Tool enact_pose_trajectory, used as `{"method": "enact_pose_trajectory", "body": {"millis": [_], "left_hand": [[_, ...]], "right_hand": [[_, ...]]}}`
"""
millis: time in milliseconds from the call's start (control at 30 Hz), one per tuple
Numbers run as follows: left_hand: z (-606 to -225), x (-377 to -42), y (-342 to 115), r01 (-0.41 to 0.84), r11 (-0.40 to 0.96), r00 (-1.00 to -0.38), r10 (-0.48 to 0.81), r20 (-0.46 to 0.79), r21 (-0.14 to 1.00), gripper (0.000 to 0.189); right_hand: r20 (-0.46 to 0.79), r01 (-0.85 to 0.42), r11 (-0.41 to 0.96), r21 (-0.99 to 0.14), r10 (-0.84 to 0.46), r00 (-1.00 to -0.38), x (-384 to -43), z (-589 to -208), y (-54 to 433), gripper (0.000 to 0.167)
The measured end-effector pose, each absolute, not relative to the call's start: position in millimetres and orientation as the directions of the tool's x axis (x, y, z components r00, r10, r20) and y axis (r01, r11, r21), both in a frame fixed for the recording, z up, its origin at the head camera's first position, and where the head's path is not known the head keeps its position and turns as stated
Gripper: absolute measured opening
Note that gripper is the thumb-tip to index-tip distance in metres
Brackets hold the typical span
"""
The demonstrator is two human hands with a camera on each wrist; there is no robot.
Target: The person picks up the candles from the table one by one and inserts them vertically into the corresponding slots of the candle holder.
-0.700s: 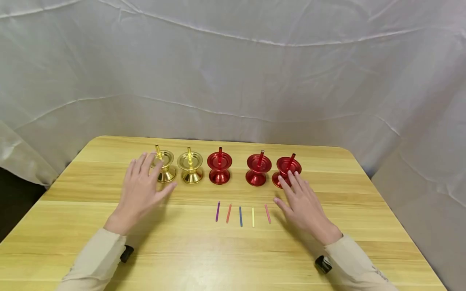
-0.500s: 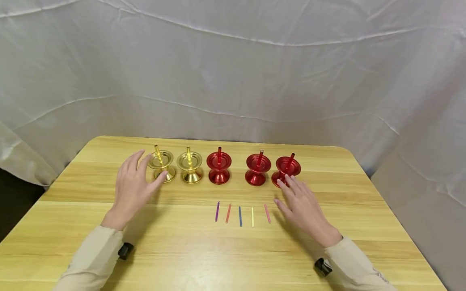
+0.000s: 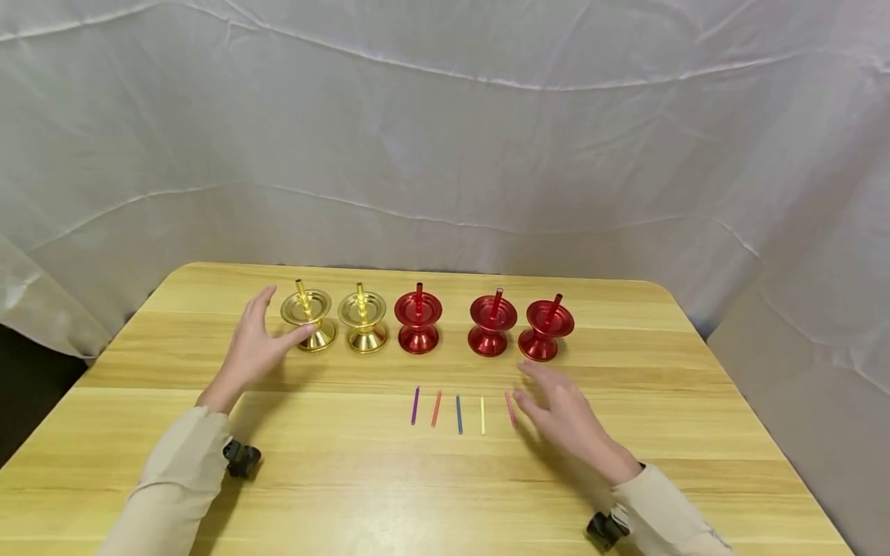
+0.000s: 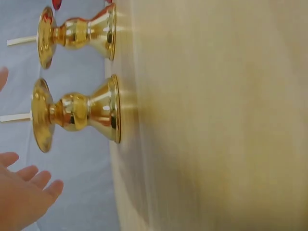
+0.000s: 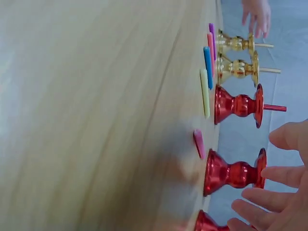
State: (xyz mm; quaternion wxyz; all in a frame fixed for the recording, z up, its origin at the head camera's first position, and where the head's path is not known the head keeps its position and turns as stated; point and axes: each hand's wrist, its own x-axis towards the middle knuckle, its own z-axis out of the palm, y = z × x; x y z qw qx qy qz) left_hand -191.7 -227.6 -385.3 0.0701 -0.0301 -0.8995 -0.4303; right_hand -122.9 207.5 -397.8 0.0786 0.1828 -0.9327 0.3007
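Observation:
My left hand [image 3: 250,349] hovers at the left of a gold candle holder [image 4: 77,111], thumb and fingers spread apart. In the head view its thumb overlaps that holder's dish; nothing is in its grasp. A second gold candle holder [image 3: 367,337] stands just right of it. My right hand [image 3: 566,417] hangs over the table beside a pink candle stick [image 3: 510,405], fingers extended and holding nothing. Behind that hand are two red candle holders [image 3: 488,340] [image 3: 538,345]. A purple stick [image 3: 415,406], orange stick [image 3: 436,409], blue stick [image 3: 459,415] and yellow stick [image 3: 483,415] lie left of the pink one.
A third red candle holder [image 3: 419,338] stands mid-row, with a wider gap to its right. Every holder has a thin upright tube in its dish. The wooden table [image 3: 389,494] ends behind the row, where a grey-white cloth [image 3: 445,139] hangs.
My left hand has drawn left, off the gold holder it partly covered, and turned more side-on. The right hand has pulled back from the rightmost red holder toward the pink stick. The holders stay put.

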Motion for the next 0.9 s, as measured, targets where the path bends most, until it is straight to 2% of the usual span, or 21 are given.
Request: {"method": "enact_pose_trajectory", "body": {"millis": [133, 333, 633, 900], "left_hand": [[-389, -203, -228, 0.08, 0.534, -0.997, 0.035, 0.072, 0.842, 0.104], [-395, -211, -226, 0.059, 0.448, -0.997, 0.069, 0.031, 0.892, 0.105], [-398, -218, -230, -0.012, 0.517, -0.998, 0.048, -0.043, 0.856, 0.106], [-402, -222, -232, 0.022, 0.48, -0.994, 0.102, -0.031, 0.877, 0.098]], "right_hand": [[0.188, -0.31, 0.733, -0.605, -0.246, -0.951, -124, -399, 205, 0.044], [0.056, -0.152, 0.691, -0.707, -0.159, -0.986, -124, -399, 204, 0.04], [-0.012, -0.082, 0.662, -0.745, -0.135, -0.991, -125, -402, 202, 0.033], [-0.046, -0.041, 0.685, -0.727, -0.107, -0.993, -127, -406, 198, 0.027]]}}
